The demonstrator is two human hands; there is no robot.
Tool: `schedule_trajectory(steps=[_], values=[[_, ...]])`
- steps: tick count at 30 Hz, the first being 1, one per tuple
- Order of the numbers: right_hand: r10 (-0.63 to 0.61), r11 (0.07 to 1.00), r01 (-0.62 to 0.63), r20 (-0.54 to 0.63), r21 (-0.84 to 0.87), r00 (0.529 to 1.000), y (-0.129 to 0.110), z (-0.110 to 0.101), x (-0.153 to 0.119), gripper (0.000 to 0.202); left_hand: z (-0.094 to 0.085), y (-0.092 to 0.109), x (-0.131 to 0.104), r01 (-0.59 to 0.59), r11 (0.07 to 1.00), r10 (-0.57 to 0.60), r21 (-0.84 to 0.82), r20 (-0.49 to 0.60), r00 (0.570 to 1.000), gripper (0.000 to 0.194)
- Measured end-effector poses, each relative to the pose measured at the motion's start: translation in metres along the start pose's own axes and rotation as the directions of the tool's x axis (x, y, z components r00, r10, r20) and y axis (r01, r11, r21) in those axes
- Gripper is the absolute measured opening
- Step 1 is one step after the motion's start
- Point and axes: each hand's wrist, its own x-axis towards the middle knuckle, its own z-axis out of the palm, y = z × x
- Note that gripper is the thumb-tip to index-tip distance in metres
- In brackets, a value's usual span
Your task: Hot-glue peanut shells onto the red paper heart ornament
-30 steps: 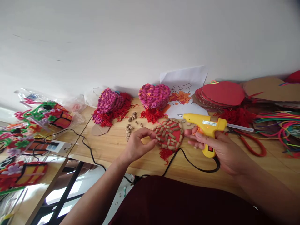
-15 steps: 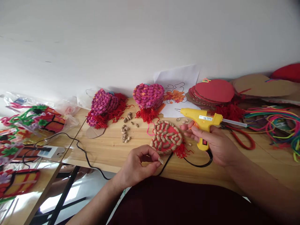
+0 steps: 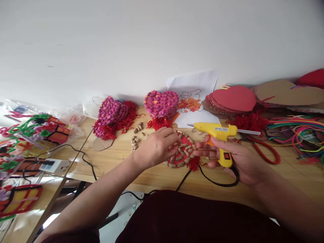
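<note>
My right hand (image 3: 238,157) is wrapped round the handle of a yellow hot glue gun (image 3: 215,130), its nozzle pointing left and a clear glue stick (image 3: 249,132) sticking out at the back. Below the nozzle lies a red heart-shaped board (image 3: 186,140), covered with peanuts (image 3: 180,158) around its edge and across its middle. My left hand (image 3: 158,146) hovers over the left part of this board, fingers pinched together; what they hold is hidden. Red yarn (image 3: 193,163) hangs from the board's lower right side.
Loose peanuts (image 3: 135,143) lie left of the board. Behind stand pink-purple hearts (image 3: 162,103) with stars. A stack of red hearts (image 3: 234,98), red-handled pliers (image 3: 268,152) and coloured cords (image 3: 298,130) are at right. A black cable (image 3: 86,160) and power strip (image 3: 55,165) lie at left.
My left hand has moved up and forward from the table's front edge to over the peanut-covered board. A small pale piece showed in its fingertips before. The glue gun has shifted slightly, nozzle lower.
</note>
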Motion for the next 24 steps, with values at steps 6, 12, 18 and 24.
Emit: schedule_trajectory(steps=[6, 12, 18, 24], values=[[-0.069, 0.995, 0.063, -0.087, -0.073, 0.994, 0.01, 0.004, 0.009, 0.023, 0.005, -0.001, 0.026, -0.201, 0.939, 0.14, 0.28, 0.223, 0.965, 0.016], [-0.035, 0.998, 0.029, -0.111, -0.059, 0.993, 0.012, 0.006, 0.009, 0.024, 0.011, -0.003, 0.041, -0.322, 0.87, 0.186, 0.373, 0.356, 0.916, 0.019], [-0.02, 0.997, 0.011, -0.117, -0.075, 0.993, 0.01, 0.008, 0.01, 0.024, 0.009, 0.002, 0.052, -0.37, 0.837, 0.166, 0.404, 0.456, 0.874, 0.016], [-0.004, 0.998, -0.003, -0.117, -0.056, 0.993, 0.012, 0.006, 0.01, 0.027, 0.01, 0.004, 0.058, -0.358, 0.836, 0.133, 0.415, 0.481, 0.867, 0.016]])
